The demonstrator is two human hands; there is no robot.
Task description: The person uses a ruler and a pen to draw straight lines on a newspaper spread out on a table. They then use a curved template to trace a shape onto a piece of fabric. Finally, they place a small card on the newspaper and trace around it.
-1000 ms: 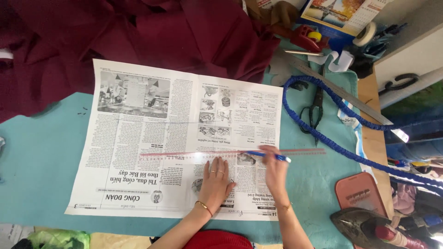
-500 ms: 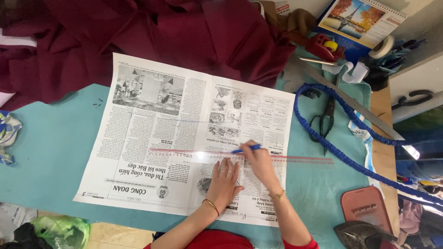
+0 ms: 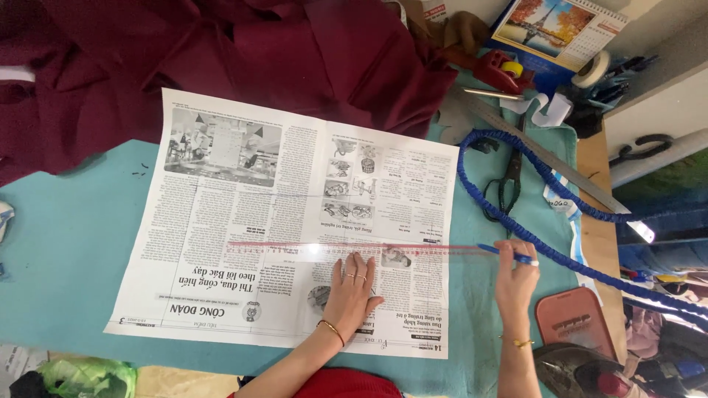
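Newspaper (image 3: pixel 243 221), a wide printed sheet, lies spread on the teal cloth-covered table (image 3: pixel 66 243), with no container about it. A long clear plastic ruler with red markings (image 3: pixel 317 249) crosses it. The left hand (image 3: pixel 351 287) presses flat and open on the ruler's lower edge. The right hand (image 3: pixel 516 276) pinches a blue pen (image 3: pixel 505 254) just beyond the paper's right edge. Maroon fabric (image 3: pixel 221 51) covers the sheet's top corner; a black iron (image 3: pixel 582 372) is cut off below.

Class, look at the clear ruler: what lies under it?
Under the clear ruler lies the newspaper, its print showing through; the right end overhangs the teal table cover. The left hand covers part of the ruler's near edge.
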